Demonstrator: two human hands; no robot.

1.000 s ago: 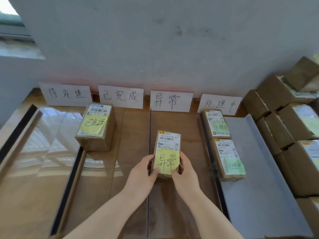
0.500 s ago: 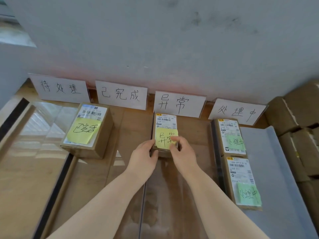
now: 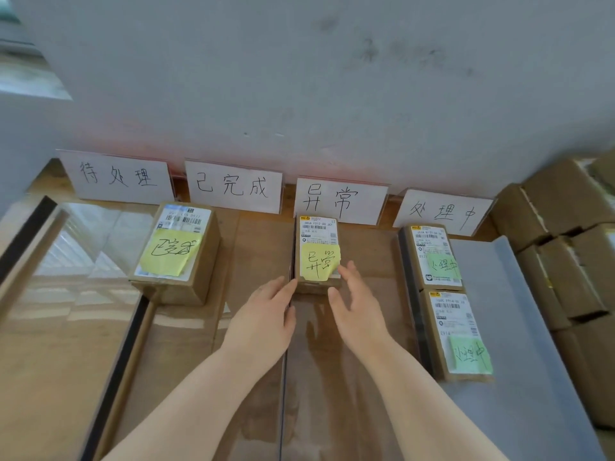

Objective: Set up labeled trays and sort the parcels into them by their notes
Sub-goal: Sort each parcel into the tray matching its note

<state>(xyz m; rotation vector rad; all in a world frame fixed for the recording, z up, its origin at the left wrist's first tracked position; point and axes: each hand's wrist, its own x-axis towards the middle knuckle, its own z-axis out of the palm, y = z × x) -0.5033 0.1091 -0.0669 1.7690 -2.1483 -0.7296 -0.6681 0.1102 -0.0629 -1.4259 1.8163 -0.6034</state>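
A small parcel with a yellow note (image 3: 317, 252) stands in the third tray (image 3: 362, 327), right below the third white label card (image 3: 341, 200). My left hand (image 3: 266, 317) lies with straight fingers just left of and below the parcel, fingertips near its lower left corner. To the parcel's lower right is my right hand (image 3: 354, 307), fingers spread and relaxed, fingertips close to its right edge. Neither hand grips it. A bigger box with a yellow note (image 3: 176, 252) sits under the second card (image 3: 234, 186). Two parcels with green notes (image 3: 434, 256) (image 3: 457, 334) lie in the grey tray (image 3: 519, 327).
The leftmost card (image 3: 116, 178) stands over a glossy tray (image 3: 60, 294) with no parcel in it. The fourth card (image 3: 441, 211) leans on the wall behind the grey tray. Stacked cardboard boxes (image 3: 565, 254) fill the right edge. The wall runs close behind the cards.
Both hands slid the yellow-note parcel back to the third card, then let go of it. They now hover just in front of it with fingers spread.
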